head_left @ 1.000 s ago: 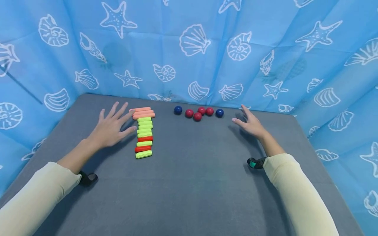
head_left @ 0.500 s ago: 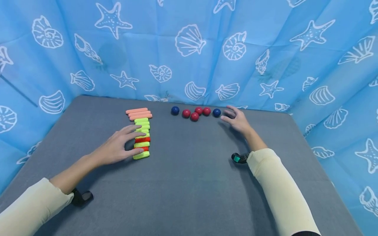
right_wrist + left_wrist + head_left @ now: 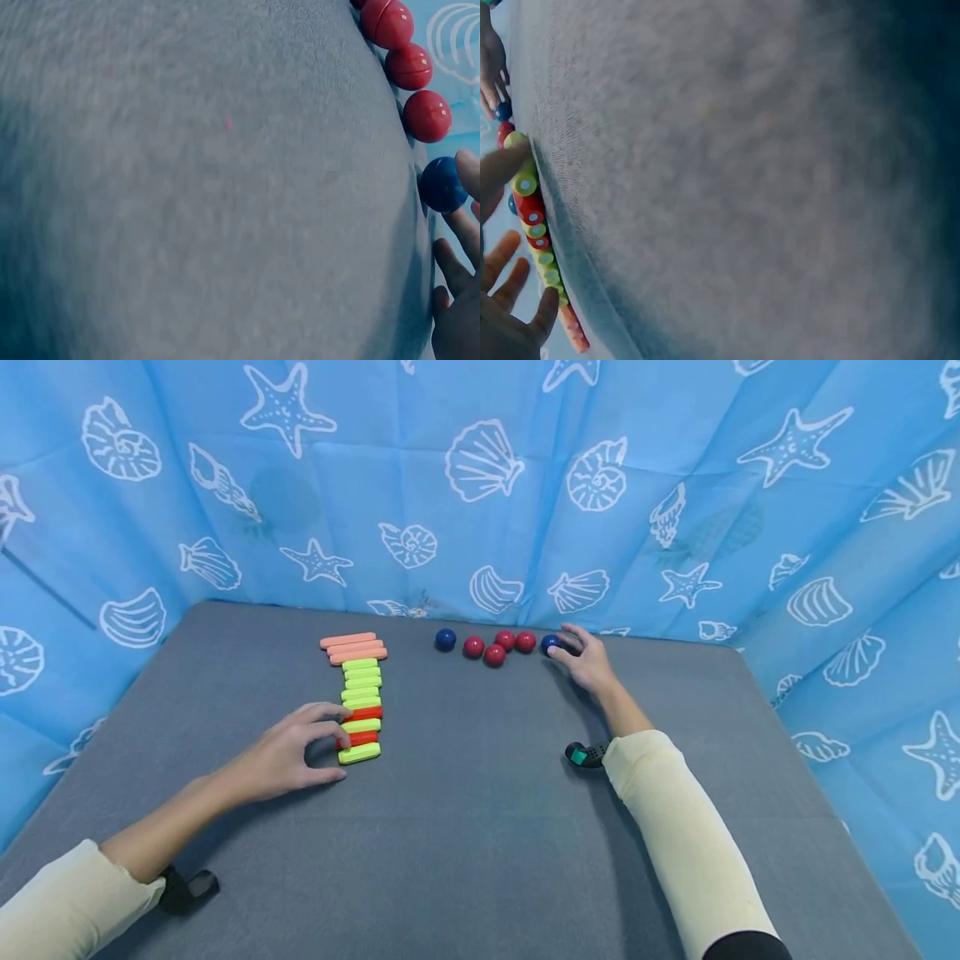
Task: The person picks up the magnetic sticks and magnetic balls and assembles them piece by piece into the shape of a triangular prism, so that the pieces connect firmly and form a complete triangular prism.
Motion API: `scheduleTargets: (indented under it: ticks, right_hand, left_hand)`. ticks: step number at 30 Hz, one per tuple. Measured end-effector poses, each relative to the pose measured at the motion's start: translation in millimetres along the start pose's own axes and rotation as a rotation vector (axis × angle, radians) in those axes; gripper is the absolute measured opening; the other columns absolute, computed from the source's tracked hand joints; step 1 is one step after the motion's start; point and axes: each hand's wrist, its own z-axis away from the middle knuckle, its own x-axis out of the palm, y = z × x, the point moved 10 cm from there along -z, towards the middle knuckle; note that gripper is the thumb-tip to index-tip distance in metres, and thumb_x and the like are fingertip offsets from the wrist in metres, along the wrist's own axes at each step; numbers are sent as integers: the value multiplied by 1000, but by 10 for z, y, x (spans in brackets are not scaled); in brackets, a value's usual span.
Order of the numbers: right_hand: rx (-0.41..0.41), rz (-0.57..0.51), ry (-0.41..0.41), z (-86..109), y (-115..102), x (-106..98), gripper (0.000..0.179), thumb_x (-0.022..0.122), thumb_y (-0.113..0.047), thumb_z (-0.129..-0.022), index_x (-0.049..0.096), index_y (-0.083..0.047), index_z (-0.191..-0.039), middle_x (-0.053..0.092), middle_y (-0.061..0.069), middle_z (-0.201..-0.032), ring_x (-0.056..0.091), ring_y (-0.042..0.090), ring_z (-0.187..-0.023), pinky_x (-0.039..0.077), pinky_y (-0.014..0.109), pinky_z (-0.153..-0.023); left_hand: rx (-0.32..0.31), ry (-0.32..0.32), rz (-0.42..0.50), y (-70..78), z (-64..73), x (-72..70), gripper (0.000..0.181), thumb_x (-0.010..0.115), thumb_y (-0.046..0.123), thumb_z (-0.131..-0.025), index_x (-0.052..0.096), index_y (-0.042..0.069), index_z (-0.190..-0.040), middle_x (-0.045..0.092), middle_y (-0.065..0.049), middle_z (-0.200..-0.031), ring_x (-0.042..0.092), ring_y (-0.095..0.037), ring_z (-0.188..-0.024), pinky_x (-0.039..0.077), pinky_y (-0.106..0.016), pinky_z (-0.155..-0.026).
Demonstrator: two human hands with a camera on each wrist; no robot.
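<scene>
My left hand [image 3: 298, 750] hovers by the near end of a column of short yellow-green sticks [image 3: 362, 692] and red sticks [image 3: 366, 714]. Its thumb and bent fingers are spread apart, with no stick held between them. The left wrist view shows round stick ends with pale centres. At the table's back, my right hand [image 3: 589, 663] reaches around the right-hand blue ball [image 3: 442, 186]. Thumb and index finger lie close against that ball, the other fingers spread; whether they press on it is unclear. Several glossy red balls [image 3: 495, 655] lie left of it.
Salmon-coloured sticks [image 3: 357, 648] lie side by side at the column's far end. A second blue ball [image 3: 446, 639] rests left of the red ones. The grey table [image 3: 480, 827] meets a blue shell-patterned curtain [image 3: 420, 460] along its back edge.
My left hand has come toward me along the stick column, from its far end to its near end. My right hand has moved left to the blue ball. Sticks and balls look unmoved.
</scene>
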Motion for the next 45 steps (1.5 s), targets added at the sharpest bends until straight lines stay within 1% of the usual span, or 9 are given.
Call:
scheduleTargets:
  ticks: [7, 10, 15, 20, 22, 27, 33, 38, 45]
  right_hand:
    - [49, 23, 86, -57, 47, -24, 56, 63, -10, -98, 41, -1, -148, 53, 20, -142, 50, 30, -133, 42, 42, -105]
    - [53, 37, 93, -64, 57, -38, 54, 64, -9, -97, 43, -1, -147, 55, 21, -140, 51, 30, -132, 43, 42, -103]
    - [31, 112, 43, -29, 34, -60, 55, 64, -10, -97, 42, -1, -147, 55, 22, -140, 50, 32, -133, 42, 45, -105]
    - [-22, 212, -46, 69, -28, -66, 54, 65, -10, -97, 44, 1, -145, 58, 24, -135, 51, 35, -131, 41, 48, -105]
    - [-41, 251, -90, 126, -50, -53, 53, 66, -10, -96, 46, 2, -144, 59, 24, -134, 52, 36, -129, 41, 49, -106]
    - [-102, 318, -195, 321, -109, 9, 52, 68, -9, -94, 48, 2, -141, 61, 24, -131, 55, 36, -127, 39, 51, -107]
    - [-186, 290, -290, 578, -187, 125, 51, 69, -6, -93, 49, 4, -140, 63, 23, -128, 56, 37, -125, 40, 54, -105]
    - [-241, 254, -341, 740, -228, 231, 50, 69, -6, -93, 50, 5, -138, 64, 22, -128, 56, 37, -125, 40, 56, -105]
    - [-286, 234, -367, 903, -298, 365, 50, 71, -4, -91, 52, 6, -136, 66, 20, -125, 59, 35, -121, 40, 55, -105]
  left_hand:
    - [-9, 7, -41, -2, 0, 17, 27, 86, 15, -78, 72, 19, -101, 55, -10, -135, 49, -31, -122, 48, -59, -94]
    - [-12, 3, -56, -3, -8, 14, 26, 85, 14, -78, 73, 18, -100, 55, -11, -134, 49, -32, -122, 48, -59, -94]
    - [5, -4, -58, 16, -32, 10, 24, 84, 13, -79, 75, 16, -101, 56, -11, -133, 50, -33, -122, 47, -59, -95]
    - [35, 2, -37, 72, -93, 15, 22, 83, 14, -81, 76, 16, -102, 57, -11, -132, 49, -32, -123, 47, -58, -95]
    - [30, 3, -24, 94, -137, 23, 23, 82, 14, -82, 76, 16, -104, 56, -11, -133, 48, -32, -124, 48, -58, -95]
    - [24, 9, 39, 167, -306, 54, 24, 80, 15, -84, 75, 14, -107, 55, -13, -135, 48, -35, -125, 49, -58, -94]
    - [21, -11, 132, 256, -619, 170, 22, 78, 14, -87, 75, 11, -108, 58, -13, -133, 51, -32, -122, 45, -55, -98]
    - [30, -54, 130, 371, -887, 339, 21, 77, 15, -88, 74, 10, -108, 59, -15, -131, 52, -33, -123, 42, -54, -103]
    - [25, -111, 142, 500, -1160, 542, 23, 76, 17, -89, 74, 9, -110, 58, -13, -133, 50, -31, -127, 39, -53, -107]
